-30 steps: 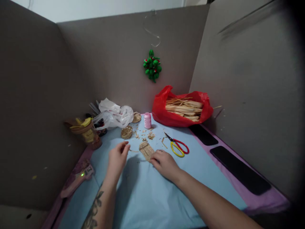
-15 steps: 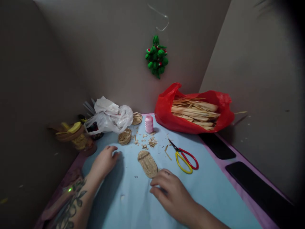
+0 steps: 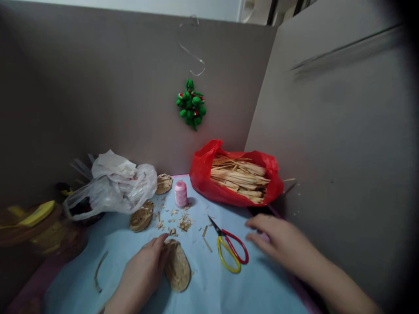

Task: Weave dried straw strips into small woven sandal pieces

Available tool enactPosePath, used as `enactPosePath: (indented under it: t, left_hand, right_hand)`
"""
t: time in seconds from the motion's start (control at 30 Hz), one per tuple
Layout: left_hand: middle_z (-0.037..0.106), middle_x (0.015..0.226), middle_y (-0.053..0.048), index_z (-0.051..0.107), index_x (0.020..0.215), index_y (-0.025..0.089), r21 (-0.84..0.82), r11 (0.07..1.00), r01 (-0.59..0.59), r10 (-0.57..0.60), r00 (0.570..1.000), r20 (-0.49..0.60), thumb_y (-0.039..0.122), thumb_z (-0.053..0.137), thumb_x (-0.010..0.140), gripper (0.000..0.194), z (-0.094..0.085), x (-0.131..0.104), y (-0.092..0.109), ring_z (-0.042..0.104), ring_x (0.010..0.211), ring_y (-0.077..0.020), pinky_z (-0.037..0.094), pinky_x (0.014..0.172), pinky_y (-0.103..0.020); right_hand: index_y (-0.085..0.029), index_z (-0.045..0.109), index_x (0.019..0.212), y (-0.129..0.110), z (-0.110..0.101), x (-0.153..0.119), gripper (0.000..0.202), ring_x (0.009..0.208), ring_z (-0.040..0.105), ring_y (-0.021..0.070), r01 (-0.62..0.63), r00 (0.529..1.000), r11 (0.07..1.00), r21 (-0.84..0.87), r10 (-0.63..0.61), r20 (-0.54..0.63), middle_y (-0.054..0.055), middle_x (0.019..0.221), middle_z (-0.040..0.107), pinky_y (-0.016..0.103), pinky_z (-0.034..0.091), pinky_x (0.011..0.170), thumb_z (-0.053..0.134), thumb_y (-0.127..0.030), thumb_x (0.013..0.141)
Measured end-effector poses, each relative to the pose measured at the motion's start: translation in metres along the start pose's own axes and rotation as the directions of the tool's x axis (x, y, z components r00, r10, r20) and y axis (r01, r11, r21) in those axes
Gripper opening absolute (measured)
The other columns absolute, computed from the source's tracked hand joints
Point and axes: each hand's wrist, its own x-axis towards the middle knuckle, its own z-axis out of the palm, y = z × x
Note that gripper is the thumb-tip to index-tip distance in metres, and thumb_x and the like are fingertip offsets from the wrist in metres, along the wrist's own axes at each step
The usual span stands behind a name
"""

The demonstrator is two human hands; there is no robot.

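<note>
My left hand [image 3: 142,268] is at the upper left edge of an oval woven straw piece [image 3: 178,270], its fingers closed on that edge; the thumb is mostly hidden. The piece rests on the light blue cloth [image 3: 203,296]. Past the scissors [image 3: 225,248], my right hand [image 3: 279,240] hovers at the right side of the cloth, thumb and forefinger apart and nothing seen between them. Those scissors have one red and one yellow handle. Straw scraps [image 3: 185,223] lie beyond the oval piece, near a pink thread spool [image 3: 181,194].
A red plastic bag [image 3: 203,174] of dried straw [image 3: 238,176] lies at the back right. Two small straw pieces, one nearer [image 3: 141,216] and one farther [image 3: 164,183], sit beside a white plastic bag [image 3: 140,183]. One curved strip [image 3: 98,272] lies at left. A green ornament [image 3: 191,107] hangs behind.
The view has tilted up and turned right. My left hand has moved onto the oval straw piece. My right hand has left that piece and moved right, past the scissors.
</note>
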Motion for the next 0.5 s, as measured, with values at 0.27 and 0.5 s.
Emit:
enactPosePath:
  t: [0.27, 0.5]
  left_hand:
    - [0.062, 0.115, -0.006, 0.056, 0.117, 0.022, -0.039, 0.997, -0.066, 0.059, 0.982, -0.177, 0.025, 0.035, 0.085, 0.038, 0.002, 0.012, -0.007, 0.061, 0.100, -0.0187, 0.048, 0.086, -0.029]
    - [0.062, 0.115, -0.003, 0.057, 0.116, 0.024, 0.039, 0.962, -0.269, 0.266, 0.901, -0.343, 0.026, 0.045, 0.079, 0.039, 0.013, -0.001, -0.031, 0.064, 0.094, -0.0178, 0.053, 0.078, -0.024]
  right_hand:
    - [-0.018, 0.064, 0.085, 0.035, -0.053, 0.095, 0.022, 0.082, 0.060, 0.0170, -0.112, 0.898, 0.976, -0.188, 0.019, -0.439, 0.005, 0.088, 0.067, 0.026, 0.042, 0.076, 0.043, -0.022, 0.082]
    - [-0.014, 0.061, 0.092, 0.039, -0.012, 0.155, 0.022, 0.091, 0.058, 0.0238, -0.064, 0.998, 0.869, -0.491, 0.059, -0.027, 0.013, 0.095, 0.064, 0.029, 0.040, 0.077, 0.054, -0.022, 0.073]
